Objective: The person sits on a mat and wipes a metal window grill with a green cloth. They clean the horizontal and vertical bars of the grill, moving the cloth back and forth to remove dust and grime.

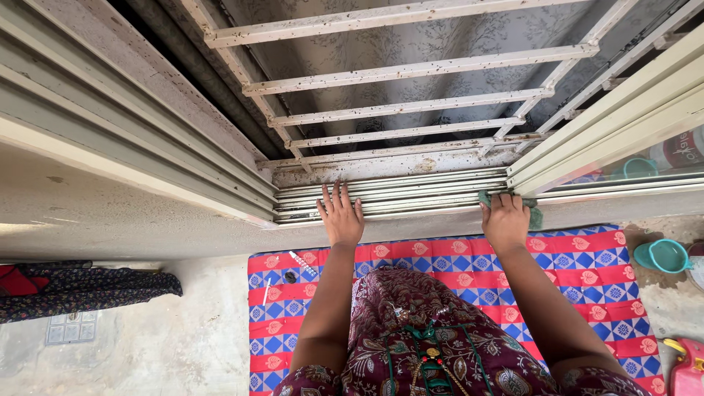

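The green cloth is pressed onto the window track at its right-hand end, close to where the sliding frame meets the sill. It is bunched under the right hand, whose fingers are curled over it in a grasp, so that only its edges are seen past the knuckles. The left hand is laid flat on the same track, fingers spread and nothing held, well apart from the cloth. The track's long axis is set across the view, from left to right, and both hands are placed along it. The cloth is thus found at the right hand, with the uncovered length of rail stretched away towards the left hand. Behind the track, a white barred grille is seen.
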